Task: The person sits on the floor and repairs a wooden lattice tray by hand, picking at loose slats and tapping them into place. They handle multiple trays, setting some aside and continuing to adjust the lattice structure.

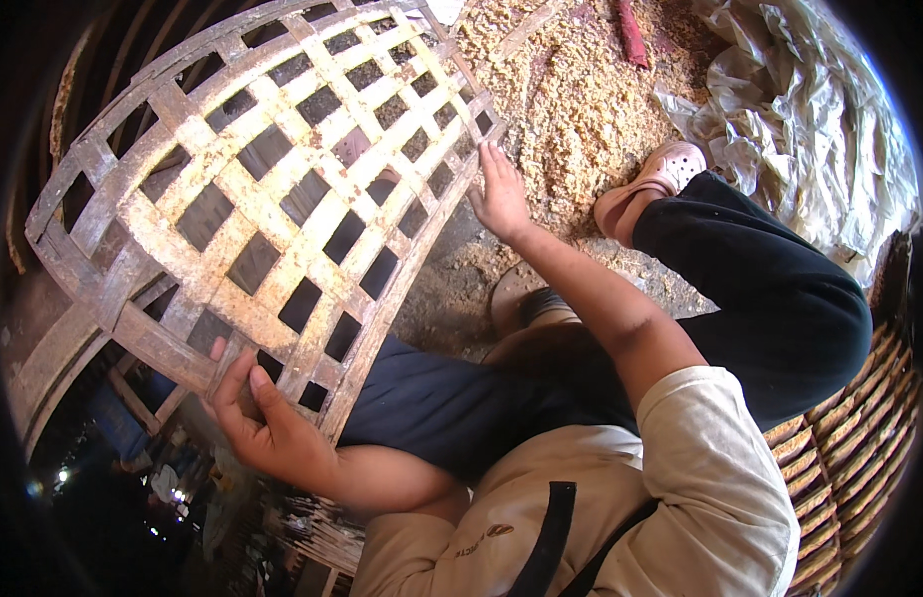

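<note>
A wide, curved lattice panel of weathered wooden or bamboo strips (pixel 282 214) is tilted across the upper left of the view, its square openings showing the dark space behind. My left hand (pixel 262 418) grips its near lower edge, thumb on top and fingertips curled round the strip. My right hand (pixel 503 199) has its fingers stretched out against the panel's right-hand edge, higher up. My legs in dark trousers lie beneath and beside the panel.
Pale shavings (pixel 561 109) cover the ground ahead, with a red object (pixel 630 30) among them. Crumpled translucent plastic sheeting (pixel 790 119) lies at upper right, near my pink clog (pixel 660 179). Slatted bamboo (pixel 859 458) is at lower right.
</note>
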`<state>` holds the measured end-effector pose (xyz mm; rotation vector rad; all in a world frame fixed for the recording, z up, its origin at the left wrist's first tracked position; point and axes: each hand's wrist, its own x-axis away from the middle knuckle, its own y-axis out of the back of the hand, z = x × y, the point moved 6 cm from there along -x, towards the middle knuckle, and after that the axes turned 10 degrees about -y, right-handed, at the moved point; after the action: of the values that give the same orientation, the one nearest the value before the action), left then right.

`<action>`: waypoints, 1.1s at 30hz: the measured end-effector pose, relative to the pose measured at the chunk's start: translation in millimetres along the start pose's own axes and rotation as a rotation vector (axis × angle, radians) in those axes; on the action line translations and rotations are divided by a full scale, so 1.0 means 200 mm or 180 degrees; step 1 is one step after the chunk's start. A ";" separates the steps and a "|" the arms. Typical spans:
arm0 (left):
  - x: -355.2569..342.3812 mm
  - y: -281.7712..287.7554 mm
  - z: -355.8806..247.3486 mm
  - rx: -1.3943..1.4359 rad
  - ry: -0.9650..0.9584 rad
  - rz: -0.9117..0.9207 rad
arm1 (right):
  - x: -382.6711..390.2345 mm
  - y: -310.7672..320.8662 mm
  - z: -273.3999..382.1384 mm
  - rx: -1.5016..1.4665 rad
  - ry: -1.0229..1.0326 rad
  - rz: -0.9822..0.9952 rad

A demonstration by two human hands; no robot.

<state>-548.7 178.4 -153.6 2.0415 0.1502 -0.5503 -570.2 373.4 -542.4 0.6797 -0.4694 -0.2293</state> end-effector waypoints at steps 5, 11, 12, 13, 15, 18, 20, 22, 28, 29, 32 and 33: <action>0.01 0.00 0.01 0.0101 -0.0021 -0.0091 | 0.30 0.11 0.33 -0.0622 0.0811 -0.0045; -0.01 0.00 0.01 0.0088 0.0000 -0.0035 | 0.48 0.22 0.52 -0.1307 0.1248 -0.0209; -0.01 -0.01 0.02 0.0094 -0.0026 -0.0033 | 0.43 0.20 0.48 -0.1180 0.1309 -0.0248; -0.02 -0.01 0.03 0.0100 -0.0052 -0.0029 | 0.38 0.19 0.43 -0.1052 0.1368 -0.0288; -0.03 -0.01 0.02 0.0020 -0.0077 0.0012 | 0.26 0.19 0.33 -0.0888 0.1395 -0.0284; -0.03 -0.01 0.02 0.0053 -0.0057 0.0040 | 0.18 0.24 0.27 -0.0558 0.1280 -0.0291; -0.03 -0.01 0.01 0.0154 -0.0030 0.0009 | 0.22 0.28 0.35 -0.0674 0.1385 -0.0369; -0.05 -0.03 -0.01 0.0313 -0.0048 -0.0072 | 0.28 0.29 0.42 -0.0826 0.1217 -0.0431; -0.05 -0.02 -0.03 0.0617 -0.0064 -0.0025 | 0.78 0.40 0.90 -0.1650 0.2614 0.0003; -0.05 -0.02 -0.04 0.0862 0.0051 -0.0085 | 0.88 0.41 0.97 -0.1608 0.2979 0.0277; -0.06 -0.01 -0.04 0.1077 0.0027 -0.0122 | 0.99 0.41 1.01 -0.1367 0.3340 0.0420; -0.06 -0.02 -0.01 0.1226 0.0028 -0.0197 | 0.95 0.37 0.97 -0.1210 0.3219 0.0333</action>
<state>-559.9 183.6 -150.4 2.4195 0.1193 -0.6475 -495.4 255.7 -297.9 0.3247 0.5007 0.1372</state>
